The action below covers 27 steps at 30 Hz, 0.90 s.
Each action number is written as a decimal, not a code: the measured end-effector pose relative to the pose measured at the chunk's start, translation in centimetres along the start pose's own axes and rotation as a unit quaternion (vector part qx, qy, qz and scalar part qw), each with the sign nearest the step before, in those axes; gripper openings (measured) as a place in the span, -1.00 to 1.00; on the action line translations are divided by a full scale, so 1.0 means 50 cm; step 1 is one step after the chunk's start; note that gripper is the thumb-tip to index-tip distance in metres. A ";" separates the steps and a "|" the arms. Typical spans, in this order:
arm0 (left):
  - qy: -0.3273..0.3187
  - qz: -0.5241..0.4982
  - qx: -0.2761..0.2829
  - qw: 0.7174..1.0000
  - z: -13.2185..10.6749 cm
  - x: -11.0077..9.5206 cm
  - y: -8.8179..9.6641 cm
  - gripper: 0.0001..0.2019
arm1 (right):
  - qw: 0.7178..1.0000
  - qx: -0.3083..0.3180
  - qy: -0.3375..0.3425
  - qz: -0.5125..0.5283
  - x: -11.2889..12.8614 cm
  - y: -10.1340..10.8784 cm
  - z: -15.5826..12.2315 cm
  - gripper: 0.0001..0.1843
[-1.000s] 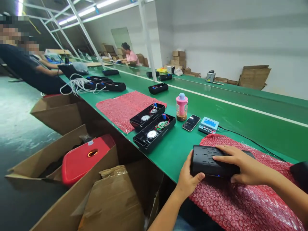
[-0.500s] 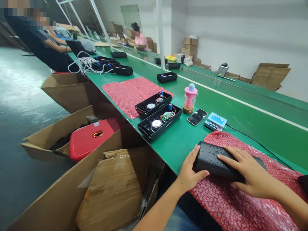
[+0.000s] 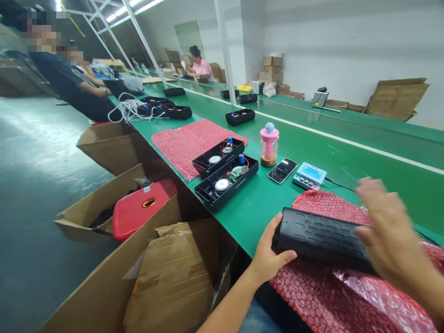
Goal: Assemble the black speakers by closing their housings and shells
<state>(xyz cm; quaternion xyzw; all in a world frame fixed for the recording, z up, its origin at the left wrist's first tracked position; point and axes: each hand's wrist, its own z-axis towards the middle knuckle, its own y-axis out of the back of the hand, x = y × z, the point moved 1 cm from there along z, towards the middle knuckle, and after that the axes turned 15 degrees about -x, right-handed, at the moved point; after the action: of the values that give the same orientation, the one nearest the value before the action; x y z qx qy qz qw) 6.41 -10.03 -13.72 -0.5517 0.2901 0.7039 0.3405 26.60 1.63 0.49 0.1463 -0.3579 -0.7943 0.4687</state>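
A long black speaker case (image 3: 319,236) with a pattern of raised oblong shapes lies on red bubble wrap (image 3: 312,286). Around its left end my left hand (image 3: 268,254) is closed, thumb on the near side and fingers on the far side. My right hand (image 3: 391,231) is over the right end, blurred by motion, with fingers stretched upward; it hides that end, and contact cannot be made out. Two open speaker housings (image 3: 227,182) with round drivers, wires and blue cylinders sit to the left.
Beyond the speaker are a blue tester (image 3: 310,175) with a cable, a phone (image 3: 282,170) and a pink-lidded bottle (image 3: 269,145). Cardboard boxes (image 3: 173,273) and a red stool (image 3: 144,208) stand left of the green table (image 3: 239,224). A person (image 3: 69,83) sits farther along.
My right hand has lifted from the speaker's top and moved up and right, baring more of the case. My left hand stays on the left end. The view has shifted slightly.
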 end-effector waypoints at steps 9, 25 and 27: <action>-0.189 0.203 -0.051 0.959 0.010 -0.044 -0.002 -0.32 | 0.942 0.316 -0.075 0.085 -0.026 -0.093 0.003 -0.36; -0.295 0.479 0.160 0.811 0.176 -0.189 -0.125 -0.09 | 0.973 0.186 -0.084 0.109 -0.099 -0.111 0.083 -0.53; -0.299 0.473 0.166 0.812 0.193 -0.191 -0.126 -0.13 | 0.972 0.190 -0.079 0.113 -0.107 -0.099 0.065 -0.56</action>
<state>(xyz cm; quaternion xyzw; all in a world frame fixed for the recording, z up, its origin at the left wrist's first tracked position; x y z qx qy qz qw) 7.38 -0.20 -2.46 -0.0443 0.5116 0.8493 0.1223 24.37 9.08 -1.27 0.1281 -0.5527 -0.6626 0.4889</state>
